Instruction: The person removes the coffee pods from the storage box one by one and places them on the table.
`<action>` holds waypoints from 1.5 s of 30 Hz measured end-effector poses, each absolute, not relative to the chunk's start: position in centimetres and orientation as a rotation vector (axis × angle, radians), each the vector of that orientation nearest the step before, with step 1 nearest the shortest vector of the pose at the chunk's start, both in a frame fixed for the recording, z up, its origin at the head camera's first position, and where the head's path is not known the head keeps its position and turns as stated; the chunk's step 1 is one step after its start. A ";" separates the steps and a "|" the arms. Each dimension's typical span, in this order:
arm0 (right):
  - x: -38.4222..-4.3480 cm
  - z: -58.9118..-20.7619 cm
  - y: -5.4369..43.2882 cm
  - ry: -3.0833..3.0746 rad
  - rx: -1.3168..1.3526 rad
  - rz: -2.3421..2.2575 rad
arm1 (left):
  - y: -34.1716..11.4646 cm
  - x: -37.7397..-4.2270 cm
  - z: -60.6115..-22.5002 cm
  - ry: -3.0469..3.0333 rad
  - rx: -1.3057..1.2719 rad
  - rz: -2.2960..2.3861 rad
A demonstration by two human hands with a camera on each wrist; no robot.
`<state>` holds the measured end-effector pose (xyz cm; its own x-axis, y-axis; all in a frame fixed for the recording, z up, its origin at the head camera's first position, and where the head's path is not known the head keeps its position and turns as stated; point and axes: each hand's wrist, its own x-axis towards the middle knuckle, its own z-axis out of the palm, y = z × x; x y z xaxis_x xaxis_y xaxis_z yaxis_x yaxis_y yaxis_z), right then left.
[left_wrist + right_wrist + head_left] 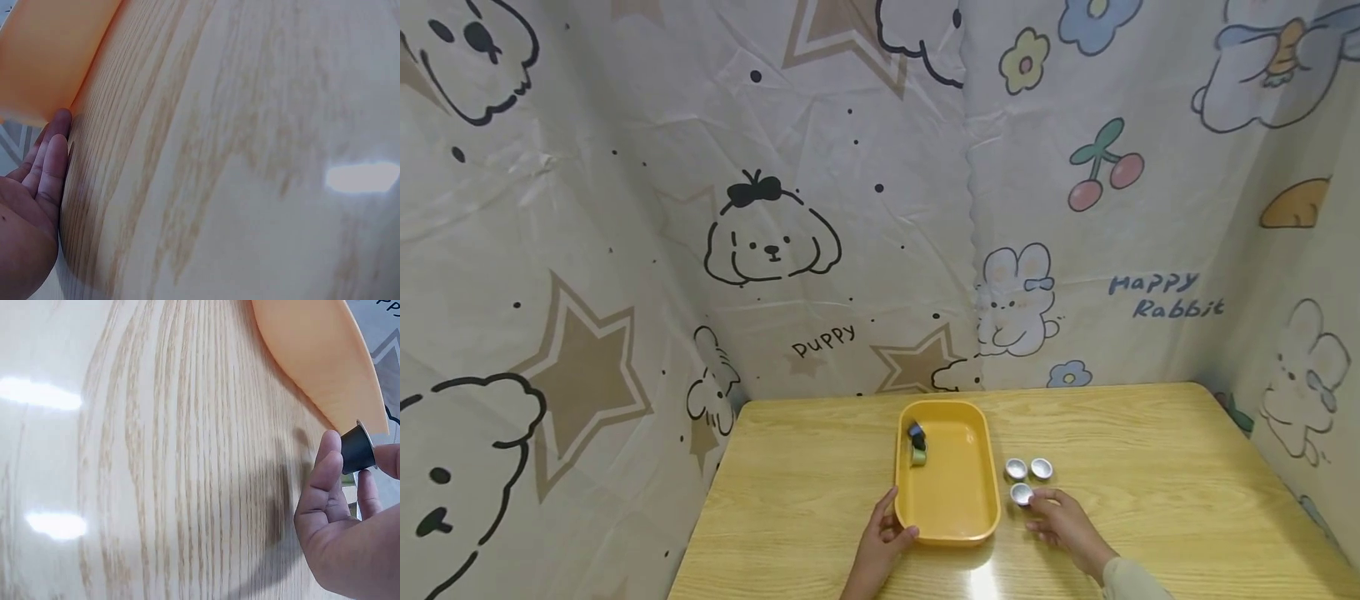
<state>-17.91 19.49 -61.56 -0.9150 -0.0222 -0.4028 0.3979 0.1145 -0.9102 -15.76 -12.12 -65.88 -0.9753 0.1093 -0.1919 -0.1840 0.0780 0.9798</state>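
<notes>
Across the wooden table, as the head view has it, a yellow tray stands near the middle, with a small cluster of blue, black and green pieces against its left inner wall. Just outside its right wall, the right hand is at the nearest capsule, with two other capsules close behind, silver faces up. Those neighbours are a hazard: a fingertip straying sideways could knock one over. The left hand touches the tray's near left corner; too firm a push there might slide the tray toward the capsules.

From the left wrist, no capsule shows. What this view adds is the left fingers, fairly straight and relaxed, their tips against the outside of the tray wall rather than curled round it.

At the right wrist, the capsule's body, hidden from above, appears black and tapered, with a thin projecting rim. Thumb and fingertips pinch it from opposite sides; whether it is clear of the table I cannot tell. The smooth taper could let it slip or twist if the pinch is uneven, and the rim could catch on the tray wall. Behind it peeks a green sliver, probably another capsule.
</notes>
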 end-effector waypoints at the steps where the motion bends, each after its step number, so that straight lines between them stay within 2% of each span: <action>1: -18.0 -61.6 19.5 2.082 0.381 -1.865 | -12.1 -15.8 -65.8 2.139 -0.072 1.994; 45: -18.8 -62.4 20.0 2.058 0.412 -1.767 | -12.1 -15.8 -65.8 2.160 -0.106 1.979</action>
